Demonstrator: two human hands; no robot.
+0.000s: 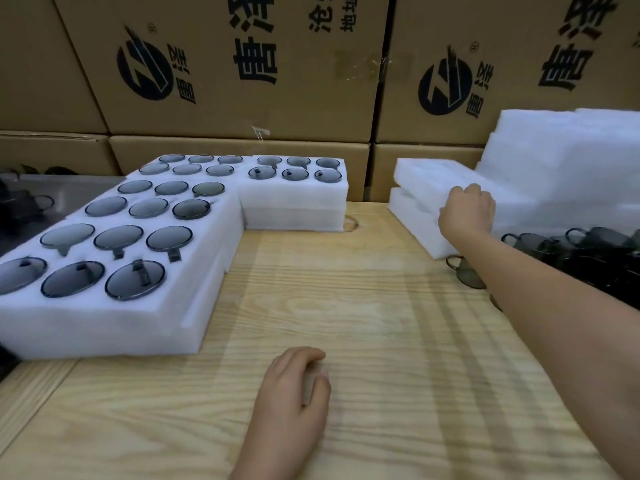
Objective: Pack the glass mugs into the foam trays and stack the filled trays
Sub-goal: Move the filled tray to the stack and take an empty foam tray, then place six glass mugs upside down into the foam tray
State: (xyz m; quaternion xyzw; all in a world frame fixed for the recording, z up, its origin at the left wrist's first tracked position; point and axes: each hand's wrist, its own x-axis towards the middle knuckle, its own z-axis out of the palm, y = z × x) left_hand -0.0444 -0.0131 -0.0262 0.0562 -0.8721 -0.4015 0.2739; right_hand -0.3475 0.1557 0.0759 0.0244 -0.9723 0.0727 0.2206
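Two arms show, both bare from grip to pic edge. Left grip [294,386], near centre: bare hand, fingers short & fairly thick, knuckles smooth, one pale short-cut nail visible on the right side w/ a slight sheen. Left forearm [277,452]: bare, smooth, approx same width as the hand, wrist barely narrower, runs off the near edge. Right grip [467,211], far right: bare hand, back of it showing, rounded knuckle bumps along the far side, soft crease at the wrist. Right forearm [554,323]: bare, long, smooth, slim at the wrist & widening steadily twd the right edge of the pic, underside in shadow.
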